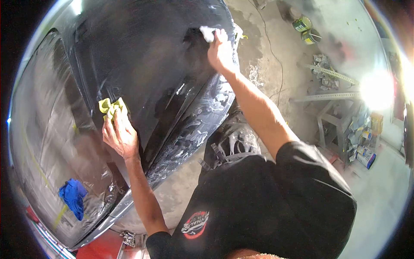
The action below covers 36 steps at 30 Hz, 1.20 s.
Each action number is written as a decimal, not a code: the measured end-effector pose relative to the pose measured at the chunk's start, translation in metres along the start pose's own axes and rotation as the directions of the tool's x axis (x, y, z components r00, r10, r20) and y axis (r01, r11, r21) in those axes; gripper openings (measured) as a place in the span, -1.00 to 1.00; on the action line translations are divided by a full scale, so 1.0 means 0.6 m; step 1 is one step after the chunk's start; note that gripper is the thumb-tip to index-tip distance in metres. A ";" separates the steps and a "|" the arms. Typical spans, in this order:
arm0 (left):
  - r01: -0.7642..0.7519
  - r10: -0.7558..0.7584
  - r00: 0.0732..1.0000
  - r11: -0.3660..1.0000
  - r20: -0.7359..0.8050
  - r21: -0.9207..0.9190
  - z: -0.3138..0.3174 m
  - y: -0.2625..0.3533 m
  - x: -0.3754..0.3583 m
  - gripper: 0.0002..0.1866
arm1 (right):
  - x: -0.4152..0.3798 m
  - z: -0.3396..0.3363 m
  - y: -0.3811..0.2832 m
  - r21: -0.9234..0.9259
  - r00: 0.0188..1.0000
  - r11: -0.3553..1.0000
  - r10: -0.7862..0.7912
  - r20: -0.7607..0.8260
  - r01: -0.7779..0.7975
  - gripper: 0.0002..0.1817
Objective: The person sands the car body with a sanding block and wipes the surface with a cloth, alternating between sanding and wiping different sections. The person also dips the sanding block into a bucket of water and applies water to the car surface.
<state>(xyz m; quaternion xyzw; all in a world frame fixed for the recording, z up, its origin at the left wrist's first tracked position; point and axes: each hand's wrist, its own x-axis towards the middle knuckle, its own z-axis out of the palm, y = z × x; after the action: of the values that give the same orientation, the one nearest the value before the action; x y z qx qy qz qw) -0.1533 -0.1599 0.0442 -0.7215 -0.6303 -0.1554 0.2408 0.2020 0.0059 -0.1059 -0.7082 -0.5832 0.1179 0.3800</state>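
My left hand (122, 136) is closed on a yellow-green cloth (113, 108), which it holds at the windshield side of a dark car hood (133, 56). Farther forward, near the hood's front edge, my right hand (220, 54) grips a crumpled white cloth (208, 33). Part of that cloth is hidden by the fingers. The hood looks dark and glossy, with whitish smears along its side and the fender (185, 138).
Clear plastic sheeting (47, 129) covers the windshield area, with a blue cloth (73, 198) lying on it. A cable (269, 43) crosses the concrete floor. Green cans (306, 30), a metal stand (332, 121) and a blue-white can (365, 156) stand to the right, beside a bright lamp (377, 91).
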 end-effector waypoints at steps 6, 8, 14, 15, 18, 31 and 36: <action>-0.010 0.010 1.000 0.999 -0.023 -0.032 -0.008 0.011 0.010 -0.67 | -0.019 -0.081 -0.036 -0.126 0.987 0.990 0.074 0.142 -0.057 -0.56; 0.004 -0.004 1.000 1.000 0.010 0.019 -0.012 0.014 0.009 -0.67 | -0.081 -0.114 -0.063 -0.197 0.983 0.977 -0.052 0.175 0.086 -0.55; -0.014 0.013 1.000 0.999 0.026 0.040 -0.006 0.008 0.008 -0.73 | 0.040 0.006 0.098 -0.078 1.000 0.997 0.017 -0.020 -0.019 -0.68; -0.017 0.015 0.999 0.999 0.028 0.045 -0.010 0.011 0.010 -0.73 | 0.043 0.000 0.099 -0.076 0.998 0.996 0.048 0.028 -0.046 -0.68; -0.025 0.025 0.999 1.000 0.025 0.005 -0.016 0.019 0.020 -0.69 | -0.030 -0.033 0.059 -0.176 0.998 0.984 -0.016 0.059 0.026 -0.54; -0.028 0.027 0.997 1.000 0.076 0.014 -0.013 0.015 0.016 -0.69 | -0.009 -0.068 0.025 -0.127 0.981 0.992 0.020 0.193 0.005 -0.64; -0.020 0.014 0.990 0.999 0.144 0.040 -0.008 0.007 0.009 -0.62 | 0.122 -0.015 0.084 0.040 0.984 0.987 0.150 0.101 -0.154 -0.63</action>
<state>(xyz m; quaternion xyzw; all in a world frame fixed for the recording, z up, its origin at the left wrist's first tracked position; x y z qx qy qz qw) -0.1478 -0.1581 0.0504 -0.7311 -0.6428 -0.0880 0.2111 0.2662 0.0676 -0.1134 -0.7348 -0.5423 0.1948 0.3579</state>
